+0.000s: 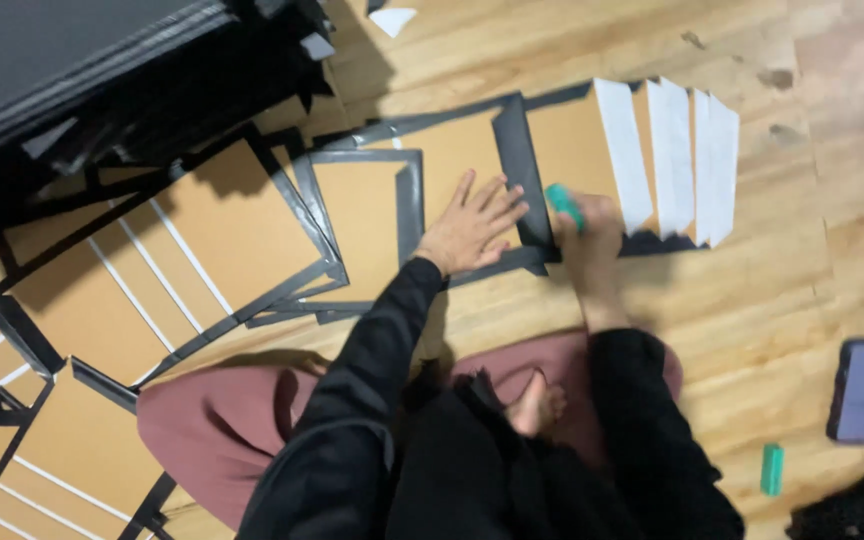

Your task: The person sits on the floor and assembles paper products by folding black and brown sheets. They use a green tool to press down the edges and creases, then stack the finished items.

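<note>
My left hand (pixel 472 225) lies flat, fingers spread, on a brown cardboard panel (pixel 457 150) edged with dark grey strips. My right hand (pixel 590 235) is closed around a small green tool (pixel 562 203) and presses it against the dark strip (pixel 520 165) running along the panel's right edge. Just to the right, another brown panel (pixel 572 145) carries white paper strips (pixel 670 155). I sit cross-legged on the wooden floor (pixel 752 290) in black sleeves and maroon trousers, with a bare foot (pixel 537 405) showing.
Several framed cardboard panels (pixel 212 235) overlap to the left. A stack of black sheets (pixel 62 60) fills the upper left. A phone (pixel 863 388) and a small green object (pixel 772 469) lie on the floor at lower right.
</note>
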